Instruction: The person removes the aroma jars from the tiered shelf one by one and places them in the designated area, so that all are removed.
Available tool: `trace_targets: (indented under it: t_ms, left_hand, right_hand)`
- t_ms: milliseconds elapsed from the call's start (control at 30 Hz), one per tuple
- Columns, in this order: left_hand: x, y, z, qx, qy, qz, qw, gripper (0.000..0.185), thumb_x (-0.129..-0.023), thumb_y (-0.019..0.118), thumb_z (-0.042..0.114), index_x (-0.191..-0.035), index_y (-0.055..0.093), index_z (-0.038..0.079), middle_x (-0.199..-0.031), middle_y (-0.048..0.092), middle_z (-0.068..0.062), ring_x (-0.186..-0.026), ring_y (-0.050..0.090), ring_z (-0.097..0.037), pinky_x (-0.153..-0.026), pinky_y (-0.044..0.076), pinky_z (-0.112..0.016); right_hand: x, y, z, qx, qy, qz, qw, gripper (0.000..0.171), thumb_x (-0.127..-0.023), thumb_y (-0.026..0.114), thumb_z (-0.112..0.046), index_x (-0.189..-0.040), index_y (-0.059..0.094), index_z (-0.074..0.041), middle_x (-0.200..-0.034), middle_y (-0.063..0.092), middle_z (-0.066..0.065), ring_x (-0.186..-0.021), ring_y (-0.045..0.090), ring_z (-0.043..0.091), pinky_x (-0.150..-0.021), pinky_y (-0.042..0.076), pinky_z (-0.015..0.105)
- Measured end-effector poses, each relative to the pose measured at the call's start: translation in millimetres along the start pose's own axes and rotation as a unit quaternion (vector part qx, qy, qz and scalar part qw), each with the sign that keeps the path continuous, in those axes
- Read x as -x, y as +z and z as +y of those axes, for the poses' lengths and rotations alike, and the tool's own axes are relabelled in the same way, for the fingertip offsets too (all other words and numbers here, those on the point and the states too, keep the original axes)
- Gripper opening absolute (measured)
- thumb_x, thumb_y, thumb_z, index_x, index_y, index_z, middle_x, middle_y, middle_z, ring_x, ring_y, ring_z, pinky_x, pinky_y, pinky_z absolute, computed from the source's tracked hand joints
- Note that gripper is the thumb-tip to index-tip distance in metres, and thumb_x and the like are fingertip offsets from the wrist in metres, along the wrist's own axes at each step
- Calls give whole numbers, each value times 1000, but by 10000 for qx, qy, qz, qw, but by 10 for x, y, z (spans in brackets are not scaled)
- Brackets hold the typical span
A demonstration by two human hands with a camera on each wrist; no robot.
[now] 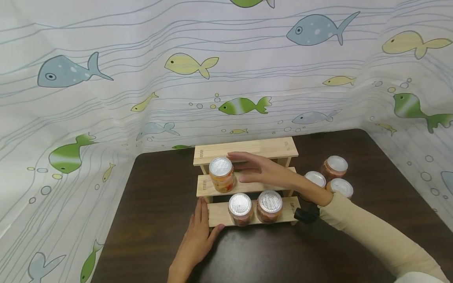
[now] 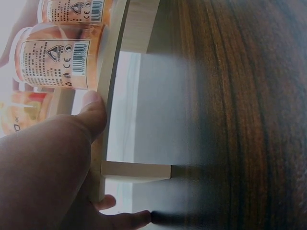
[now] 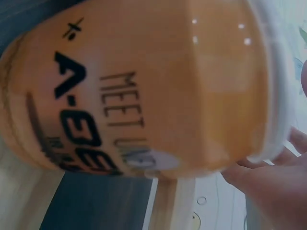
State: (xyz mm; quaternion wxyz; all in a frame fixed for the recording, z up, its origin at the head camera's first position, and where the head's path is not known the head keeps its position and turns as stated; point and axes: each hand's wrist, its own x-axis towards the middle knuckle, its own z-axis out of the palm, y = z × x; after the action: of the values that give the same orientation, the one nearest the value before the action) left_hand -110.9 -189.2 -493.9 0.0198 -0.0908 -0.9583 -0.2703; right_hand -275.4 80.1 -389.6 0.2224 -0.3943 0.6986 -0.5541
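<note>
Jars on the wooden rack (image 1: 247, 147): our left hand (image 1: 198, 236) steadies its corner, fingers straight; one jar (image 1: 221, 174) stands mid-step beside our right hand's (image 1: 263, 171) relaxed fingers; two jars (image 1: 255, 207) below, three (image 1: 330, 177) wait on the desk (image 1: 148, 220).

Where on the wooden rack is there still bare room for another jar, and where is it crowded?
The top step is bare along its whole length. The middle step is free right of the jar, though the right hand hovers there. The bottom step is crowded mid-span by two jars; the left hand rests against its left end.
</note>
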Motion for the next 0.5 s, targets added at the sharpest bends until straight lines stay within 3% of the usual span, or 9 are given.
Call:
trace_targets:
  t_ms: [500]
  left_hand:
    - [-2, 30, -35, -80, -121, -66, 9999, 95, -111, 65, 42, -169, 15, -14, -176, 17, -38, -157, 37, -56, -120, 37, -75]
  right_hand:
    - [-240, 81, 7, -325, 211, -308, 9988, 82, -105, 79, -25, -173, 35, -20, -168, 50, 7, -158, 46, 29, -130, 38, 52]
